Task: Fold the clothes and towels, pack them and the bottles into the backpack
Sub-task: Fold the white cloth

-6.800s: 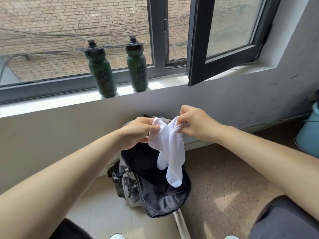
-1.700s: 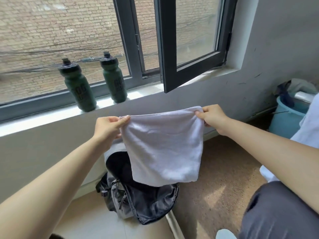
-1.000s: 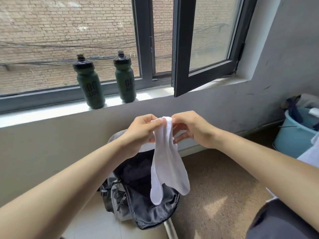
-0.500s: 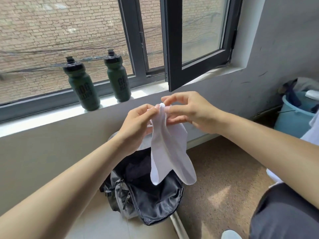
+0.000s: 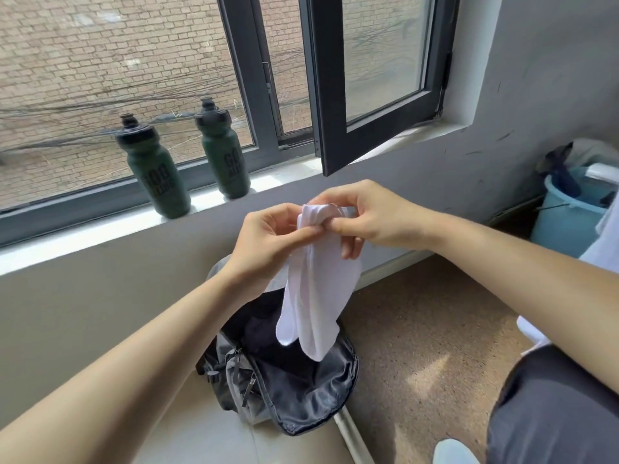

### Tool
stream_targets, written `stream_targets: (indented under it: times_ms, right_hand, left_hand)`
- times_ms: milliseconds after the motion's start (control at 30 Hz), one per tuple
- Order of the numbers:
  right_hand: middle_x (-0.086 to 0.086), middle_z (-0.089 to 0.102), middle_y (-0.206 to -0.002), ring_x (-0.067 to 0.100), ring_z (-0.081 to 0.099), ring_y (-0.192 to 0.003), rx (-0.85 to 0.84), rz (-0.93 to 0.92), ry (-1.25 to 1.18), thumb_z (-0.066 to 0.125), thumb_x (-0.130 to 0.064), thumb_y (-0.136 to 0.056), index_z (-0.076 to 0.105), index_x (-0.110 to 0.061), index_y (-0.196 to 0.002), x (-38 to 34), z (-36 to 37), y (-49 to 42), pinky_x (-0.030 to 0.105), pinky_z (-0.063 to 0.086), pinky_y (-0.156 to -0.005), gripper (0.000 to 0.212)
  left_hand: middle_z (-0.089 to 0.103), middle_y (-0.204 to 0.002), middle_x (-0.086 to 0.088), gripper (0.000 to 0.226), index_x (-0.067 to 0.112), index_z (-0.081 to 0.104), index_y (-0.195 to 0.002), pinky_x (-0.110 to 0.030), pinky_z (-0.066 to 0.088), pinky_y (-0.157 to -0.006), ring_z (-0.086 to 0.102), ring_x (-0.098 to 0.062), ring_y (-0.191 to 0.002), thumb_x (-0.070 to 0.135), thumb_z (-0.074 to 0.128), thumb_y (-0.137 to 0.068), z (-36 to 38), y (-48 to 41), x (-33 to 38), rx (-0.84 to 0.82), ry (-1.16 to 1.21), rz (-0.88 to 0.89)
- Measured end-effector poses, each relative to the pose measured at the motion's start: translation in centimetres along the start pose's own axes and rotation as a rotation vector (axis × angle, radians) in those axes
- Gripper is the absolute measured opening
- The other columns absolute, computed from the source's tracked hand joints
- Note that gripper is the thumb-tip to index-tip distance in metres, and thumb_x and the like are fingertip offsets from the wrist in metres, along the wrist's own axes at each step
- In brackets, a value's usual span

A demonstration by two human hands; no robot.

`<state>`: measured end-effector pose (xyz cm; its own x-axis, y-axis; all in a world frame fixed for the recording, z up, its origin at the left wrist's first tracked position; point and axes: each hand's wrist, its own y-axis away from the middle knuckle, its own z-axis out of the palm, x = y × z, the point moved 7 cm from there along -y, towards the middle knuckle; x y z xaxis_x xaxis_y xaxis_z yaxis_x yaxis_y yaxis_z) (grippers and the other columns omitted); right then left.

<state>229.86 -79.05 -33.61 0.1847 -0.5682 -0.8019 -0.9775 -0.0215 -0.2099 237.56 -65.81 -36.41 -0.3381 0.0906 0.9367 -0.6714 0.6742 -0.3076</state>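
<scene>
A white towel (image 5: 315,296), folded into a narrow hanging strip, dangles above the open backpack (image 5: 301,390). My left hand (image 5: 271,239) pinches its top edge from the left. My right hand (image 5: 361,216) pinches the same top edge from the right, fingers curled over the cloth. The backpack is grey and black, stands on the floor against the wall, and its mouth gapes toward me with dark cloth inside. Two dark green bottles, one at the left (image 5: 154,172) and one at the right (image 5: 222,152), stand upright on the windowsill.
An open black window sash (image 5: 338,135) juts inward over the sill, above my right hand. A light blue bucket (image 5: 566,222) with cloth in it stands at the right wall. White fabric (image 5: 606,242) lies at the right edge, beside my dark-trousered knee (image 5: 552,406).
The towel, held spread wide 1.7 s ago, has been folded in half. My hands now meet at its top edge, a little lower and further right than half a second ago.
</scene>
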Motion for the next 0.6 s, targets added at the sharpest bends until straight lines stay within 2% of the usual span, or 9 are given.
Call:
stream_targets:
  times_ms: [33,100,167,267,367,433,500,533,600]
  right_hand:
    - [0.016,0.071,-0.091,0.028,0.071,-0.064,0.021,-0.004,0.015,0.059,-0.005,-0.1,0.066,-0.01,-0.122,0.1,-0.2,0.0,0.035,0.062,-0.061,0.024]
    - [0.016,0.07,-0.083,0.025,0.072,-0.066,0.082,0.002,0.001,0.06,-0.007,-0.1,0.069,-0.004,-0.111,0.6,-0.6,-0.1,0.035,0.063,-0.064,0.015]
    - [0.02,0.07,-0.086,0.025,0.072,-0.067,0.12,0.006,-0.027,0.059,-0.006,-0.1,0.068,-0.001,-0.109,1.0,-0.8,-0.3,0.033,0.063,-0.065,0.014]
    - [0.02,0.069,-0.086,0.023,0.071,-0.067,0.166,0.009,-0.067,0.058,-0.003,-0.1,0.067,0.002,-0.108,1.6,-1.0,-0.5,0.03,0.061,-0.064,0.013]
    - [0.02,0.068,-0.086,0.023,0.07,-0.07,0.216,0.011,-0.112,0.057,-0.002,-0.101,0.066,0.003,-0.11,2.1,-1.3,-0.6,0.029,0.061,-0.065,0.014]
    - [0.021,0.068,-0.089,0.024,0.07,-0.072,0.242,0.009,-0.142,0.056,-0.001,-0.101,0.065,0.004,-0.111,2.4,-1.5,-0.6,0.029,0.061,-0.066,0.015]
    - [0.025,0.067,-0.091,0.026,0.071,-0.074,0.261,-0.003,-0.161,0.056,0.0,-0.101,0.064,0.006,-0.112,2.5,-1.5,-0.7,0.031,0.062,-0.067,0.015]
    - [0.026,0.067,-0.092,0.026,0.071,-0.075,0.27,-0.013,-0.167,0.055,0.0,-0.101,0.064,0.006,-0.111,2.6,-1.5,-0.8,0.032,0.062,-0.068,0.015]
    - [0.024,0.068,-0.092,0.024,0.071,-0.074,0.3,-0.024,-0.164,0.055,0.0,-0.101,0.065,0.004,-0.11,2.8,-1.6,-1.0,0.032,0.062,-0.07,0.014]
  left_hand:
    - [0.077,-0.096,-0.012,0.022,0.001,0.073,-0.108,-0.024,0.055,-0.075,0.072,-0.015,-0.084,0.011,0.077,-0.088,-0.1,0.0,-0.3,-0.009,-0.006,-0.004]
    - [0.077,-0.099,-0.009,0.023,0.009,0.073,-0.112,-0.023,0.054,-0.074,0.071,-0.013,-0.085,0.011,0.077,-0.089,-0.3,0.0,-1.1,-0.009,-0.034,-0.024]
    - [0.078,-0.102,-0.008,0.025,0.012,0.071,-0.112,-0.025,0.055,-0.077,0.072,-0.014,-0.089,0.007,0.074,-0.088,-0.2,0.1,-2.2,-0.012,-0.06,-0.044]
    - [0.077,-0.094,0.002,0.027,0.006,0.07,-0.11,-0.02,0.054,-0.074,0.069,-0.008,-0.085,-0.011,0.059,-0.091,0.3,0.3,-3.6,-0.056,-0.116,-0.078]
    - [0.076,-0.094,-0.001,0.034,0.003,0.071,-0.108,-0.029,0.055,-0.081,0.068,-0.011,-0.088,-0.016,0.05,-0.089,0.7,0.5,-4.7,-0.118,-0.168,-0.09]
    - [0.073,-0.088,-0.005,0.028,0.003,0.071,-0.1,-0.031,0.051,-0.076,0.064,-0.013,-0.083,-0.01,0.051,-0.086,0.9,0.5,-5.6,-0.137,-0.252,-0.086]
    - [0.067,-0.076,-0.006,0.018,0.009,0.068,-0.084,-0.035,0.046,-0.069,0.056,-0.014,-0.073,0.003,0.051,-0.079,0.7,0.2,-7.2,-0.119,-0.381,-0.12]
    - [0.061,-0.071,-0.004,0.012,0.008,0.063,-0.078,-0.035,0.042,-0.066,0.052,-0.015,-0.069,0.008,0.051,-0.076,0.5,0.1,-7.9,-0.098,-0.441,-0.159]
    - [0.053,-0.067,-0.001,0.015,0.001,0.054,-0.076,-0.034,0.037,-0.064,0.046,-0.016,-0.067,0.014,0.05,-0.07,-0.2,0.0,-9.8,-0.073,-0.52,-0.28]
